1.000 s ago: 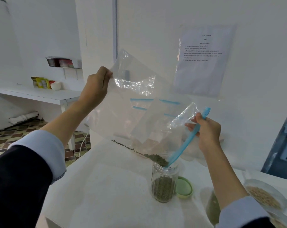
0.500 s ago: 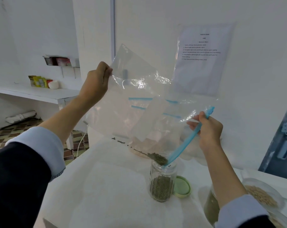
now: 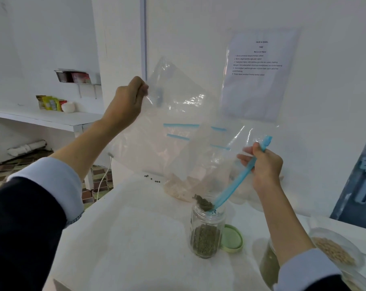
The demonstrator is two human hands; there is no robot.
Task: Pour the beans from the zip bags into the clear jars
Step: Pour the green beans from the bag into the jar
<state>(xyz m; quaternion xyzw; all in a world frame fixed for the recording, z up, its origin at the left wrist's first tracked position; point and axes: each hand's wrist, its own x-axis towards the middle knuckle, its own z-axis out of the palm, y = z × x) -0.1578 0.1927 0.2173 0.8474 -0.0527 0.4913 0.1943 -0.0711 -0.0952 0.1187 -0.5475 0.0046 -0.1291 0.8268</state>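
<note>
Fingers (image 3: 246, 159) same grip — bag (image 3: 178, 131) emptier

zip bag (image 3: 178, 131) — clear, tilted, blue zip down | green beans (image 3: 203, 203) at jar (image 3: 206, 227) mouth — part-filled

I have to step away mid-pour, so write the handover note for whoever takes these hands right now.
Left hand grips the raised bottom corner of the zip bag. Right hand pinches the blue zip strip, aiming the bag's mouth into the clear jar.

Jar stands on the white table, roughly a third full of green beans; its green lid lies beside it. A last clump of beans sits at the bag's mouth. A few stray beans lie on the table.

Done: most of this bag is emptied.
Left: shake out the clump, gather strays, cap the jar, then likely the bags of tan beans at right.
</note>
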